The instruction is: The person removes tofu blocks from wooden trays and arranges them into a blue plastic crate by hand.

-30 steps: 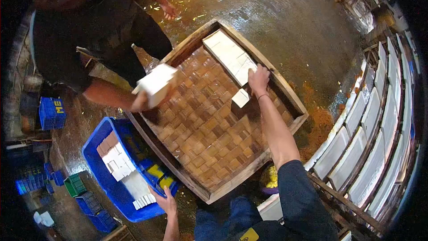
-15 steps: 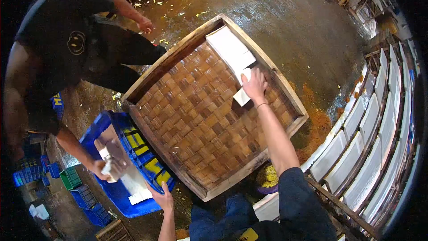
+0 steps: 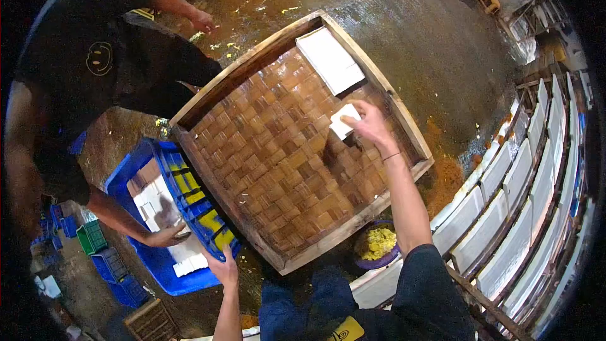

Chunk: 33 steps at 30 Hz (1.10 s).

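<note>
A: State the position of the right hand (image 3: 369, 127).
B: Over the wooden tray (image 3: 281, 164). Its fingers are partly closed, gripping small white blocks (image 3: 344, 120) between thumb and fingertips. Contact between these blocks and the woven base cannot be confirmed.
A: Left hand (image 3: 223, 269)?
B: At the rim of the blue crate (image 3: 183, 282). Thumb and fingers are apart; whether they clamp the rim cannot be determined.
A: List obstructions.
B: The tray's raised wooden border encloses the work area. A block group (image 3: 329, 60) occupies one corner, apart from the right hand. The co-worker (image 3: 82, 57) stands alongside; that person's forearm crosses the crate wall, and the co-worker's hand (image 3: 166, 235) partly covers the crate's white pieces (image 3: 188, 252).
A: Other items?
B: A purple bowl (image 3: 379, 265) of yellow pieces (image 3: 379, 244) sits beside the tray's near edge. Racked white boards (image 3: 505, 224) fill the right side.
</note>
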Motion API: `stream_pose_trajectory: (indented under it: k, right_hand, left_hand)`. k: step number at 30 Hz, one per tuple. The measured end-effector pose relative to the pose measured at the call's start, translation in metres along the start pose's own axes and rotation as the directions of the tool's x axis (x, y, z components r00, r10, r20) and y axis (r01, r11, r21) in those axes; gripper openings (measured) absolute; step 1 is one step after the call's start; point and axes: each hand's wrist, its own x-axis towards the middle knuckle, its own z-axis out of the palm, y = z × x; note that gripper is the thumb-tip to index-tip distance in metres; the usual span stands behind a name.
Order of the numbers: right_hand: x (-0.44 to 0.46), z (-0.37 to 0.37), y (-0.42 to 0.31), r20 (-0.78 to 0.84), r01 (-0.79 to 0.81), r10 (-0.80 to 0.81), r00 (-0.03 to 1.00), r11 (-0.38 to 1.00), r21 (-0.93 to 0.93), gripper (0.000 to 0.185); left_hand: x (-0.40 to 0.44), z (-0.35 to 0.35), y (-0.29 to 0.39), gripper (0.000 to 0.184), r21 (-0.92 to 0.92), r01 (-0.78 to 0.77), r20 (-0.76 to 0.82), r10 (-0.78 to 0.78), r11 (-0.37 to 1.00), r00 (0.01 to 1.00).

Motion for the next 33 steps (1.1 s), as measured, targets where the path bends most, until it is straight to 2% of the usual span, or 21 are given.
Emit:
stream_pose_trajectory:
  k: [3, 7, 9, 11, 13, 14, 16, 17, 18, 20, 22, 23, 24, 25, 26, 27, 28, 29, 30, 31, 33]
  right_hand:
    - [0.006, 0.008, 0.025, 0.022, 0.036, -0.029, 0.999, 0.886, -0.462, 0.065]
    - [0.004, 0.028, 0.054, -0.097, 0.127, -0.196, 0.976, 0.87, -0.477, 0.07]
    - [-0.001, 0.036, 0.051, 0.176, 0.165, -0.131, 0.976, 0.967, -0.193, 0.069]
    - [-0.018, 0.055, 0.034, 0.205, 0.215, -0.159, 0.966, 0.933, -0.289, 0.071]
    - [-0.038, 0.07, 0.002, 0.122, 0.224, -0.2, 0.972, 0.643, -0.732, 0.078]
    - [-0.038, 0.082, 0.002, 0.097, 0.187, -0.182, 0.978, 0.586, -0.789, 0.083]
    - [-0.036, 0.093, 0.005, 0.159, 0.197, -0.117, 0.98, 0.527, -0.826, 0.082]
    - [-0.033, 0.097, 0.018, 0.173, 0.24, -0.177, 0.969, 0.5, -0.832, 0.08]
    - [-0.032, 0.1, 0.011, 0.188, 0.221, -0.12, 0.975, 0.396, -0.891, 0.076]
    - [-0.028, 0.105, 0.018, 0.188, 0.242, -0.169, 0.968, 0.408, -0.88, 0.077]
    - [-0.005, 0.095, 0.047, 0.128, 0.212, -0.196, 0.972, 0.512, -0.832, 0.062]
    - [-0.02, 0.086, -0.004, 0.172, 0.108, 0.031, 0.985, 0.666, -0.738, 0.055]
    - [-0.016, 0.077, 0.006, 0.172, 0.044, 0.056, 0.983, 0.849, -0.526, 0.052]
    - [-0.017, 0.067, 0.017, 0.18, -0.03, 0.082, 0.98, 0.962, -0.273, 0.048]
    - [-0.039, 0.072, -0.005, 0.178, -0.027, 0.081, 0.981, 0.959, -0.283, 0.048]
    - [-0.065, 0.076, -0.028, 0.237, -0.106, 0.114, 0.965, 0.993, -0.047, 0.047]
    - [-0.093, 0.083, -0.05, 0.303, -0.2, 0.139, 0.943, 0.963, 0.181, 0.045]
    - [-0.113, 0.09, -0.058, 0.404, -0.121, 0.024, 0.914, 0.968, 0.218, 0.045]
    - [-0.132, 0.106, -0.061, 0.4, -0.145, 0.062, 0.915, 0.973, 0.18, 0.051]
    - [-0.181, 0.134, -0.125, 0.54, -0.152, -0.092, 0.837, 0.908, 0.39, 0.06]
    - [-0.209, 0.185, -0.152, 0.712, -0.231, -0.177, 0.68, 0.87, 0.437, 0.07]
  left_hand:
    - [0.001, -0.002, 0.0, 0.066, 0.0, -0.011, -0.01, 0.011, 1.0, 1.0]
    - [0.0, -0.002, 0.005, 0.067, -0.034, -0.033, -0.02, 0.032, 0.999, 0.999]
    - [0.002, 0.001, 0.01, 0.067, -0.062, -0.029, -0.033, 0.027, 0.998, 0.999]
    - [0.001, 0.0, 0.016, 0.064, -0.008, -0.087, -0.088, 0.086, 0.996, 0.992]
    - [0.0, -0.005, 0.02, 0.069, -0.042, 0.065, 0.004, -0.064, 0.997, 0.998]
    - [0.001, -0.001, 0.002, 0.07, 0.145, 0.023, -0.049, -0.016, 0.989, 0.999]
    - [0.002, 0.003, -0.019, 0.069, 0.227, -0.058, -0.087, 0.08, 0.972, 0.993]
    - [0.004, -0.003, -0.004, 0.07, 0.046, -0.023, -0.018, 0.024, 0.999, 1.0]
    - [0.003, -0.002, -0.01, 0.072, 0.067, 0.033, -0.015, -0.032, 0.997, 0.999]
    - [0.002, -0.009, 0.003, 0.079, 0.075, -0.025, -0.061, 0.03, 0.997, 0.998]
    - [0.001, -0.013, 0.002, 0.078, 0.0, -0.005, -0.039, 0.005, 1.0, 0.999]
    - [0.003, -0.016, -0.004, 0.077, -0.013, -0.006, -0.023, 0.005, 1.0, 1.0]
    - [0.005, -0.021, -0.012, 0.067, -0.124, 0.008, 0.028, -0.004, 0.992, 1.0]
    - [0.007, -0.03, -0.014, 0.054, -0.337, 0.184, 0.103, -0.158, 0.923, 0.982]
    - [0.014, -0.036, -0.036, 0.048, -0.397, 0.222, 0.099, -0.199, 0.891, 0.975]
    - [0.021, -0.043, -0.061, 0.044, -0.455, 0.263, 0.097, -0.246, 0.851, 0.964]
    - [0.027, -0.059, -0.067, 0.038, -0.386, 0.293, 0.109, -0.273, 0.875, 0.956]
    - [0.034, -0.075, -0.068, 0.033, -0.233, 0.186, 0.058, -0.177, 0.954, 0.982]
    - [0.043, -0.083, -0.086, 0.033, -0.116, 0.068, 0.076, -0.06, 0.991, 0.995]
    - [0.052, -0.084, -0.106, 0.033, -0.003, -0.06, 0.107, 0.06, 0.998, 0.992]
    - [0.066, -0.079, -0.131, 0.038, 0.08, -0.121, 0.188, 0.104, 0.99, 0.977]
